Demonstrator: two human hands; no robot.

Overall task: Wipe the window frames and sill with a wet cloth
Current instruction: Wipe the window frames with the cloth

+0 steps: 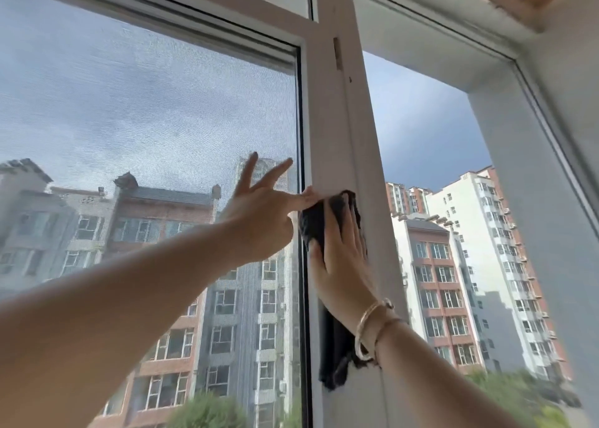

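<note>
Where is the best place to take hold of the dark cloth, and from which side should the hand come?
Judging from its pose, grip the loose lower end of the dark cloth, coming from below. It hangs free down the white frame post, while the right hand presses the upper part flat and the left hand touches the post beside it.

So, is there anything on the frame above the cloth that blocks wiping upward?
Nothing large. The right hand presses the dark cloth on the white frame; higher up sit only a small slot and a dark spot.
</note>
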